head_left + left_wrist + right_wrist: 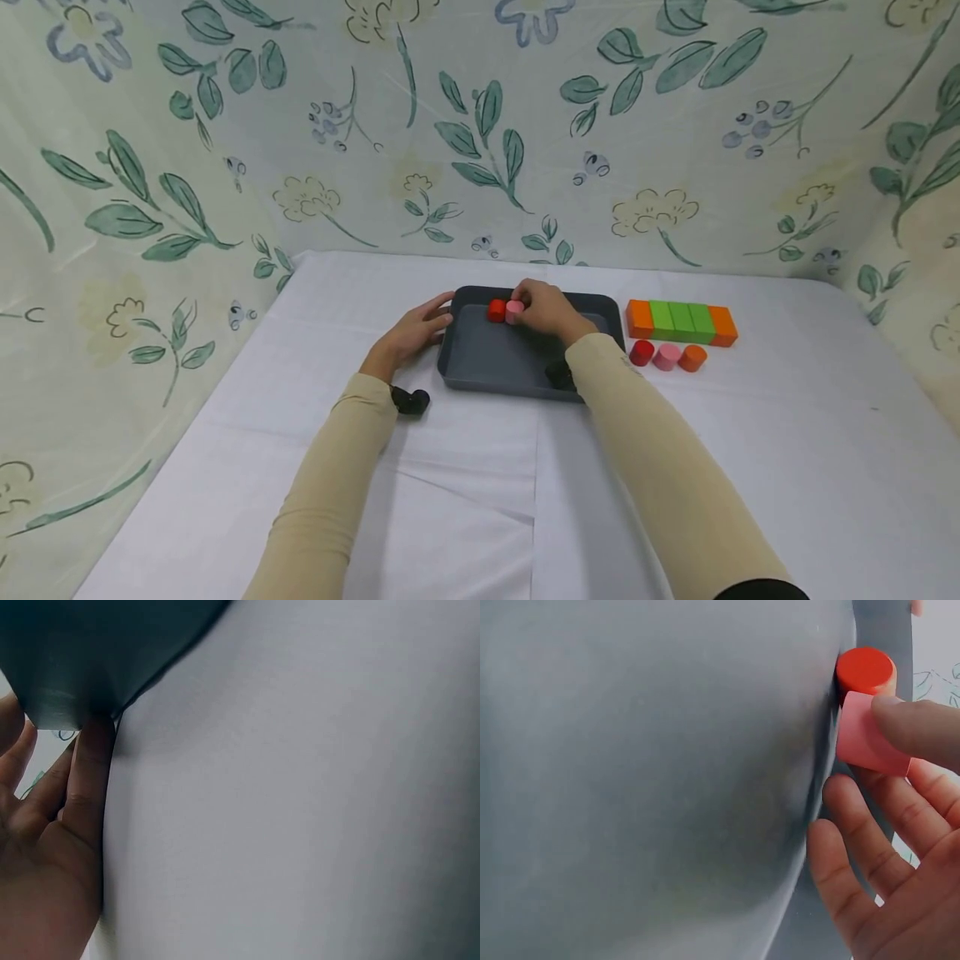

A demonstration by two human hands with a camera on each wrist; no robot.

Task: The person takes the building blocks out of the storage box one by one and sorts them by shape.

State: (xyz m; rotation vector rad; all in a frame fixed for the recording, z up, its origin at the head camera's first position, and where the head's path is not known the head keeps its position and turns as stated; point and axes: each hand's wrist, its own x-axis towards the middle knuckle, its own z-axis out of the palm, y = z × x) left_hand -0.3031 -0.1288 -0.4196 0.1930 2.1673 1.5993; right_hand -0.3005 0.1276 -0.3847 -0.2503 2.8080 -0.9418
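Observation:
A dark grey tray [487, 358] lies in the middle of the white table. My right hand [525, 302] reaches over it and pinches a pink cylinder [514, 312] at the tray's far side, right beside a red cylinder [496, 310] standing there. In the right wrist view the pink cylinder [866, 735] lies tilted between thumb and fingers of the right hand [889, 769], touching the red cylinder [865, 669] over the tray floor [667, 750]. My left hand [438, 321] rests with straight fingers against the tray's left rim; in the left wrist view its fingers [90, 772] touch the tray corner [90, 645].
Right of the tray lies a row of blocks [681, 322], orange at both ends and green between. In front of it stand a red [641, 352], a pink [666, 357] and an orange cylinder [692, 358]. Floral cloth walls [480, 125] enclose the white table [465, 500] on three sides.

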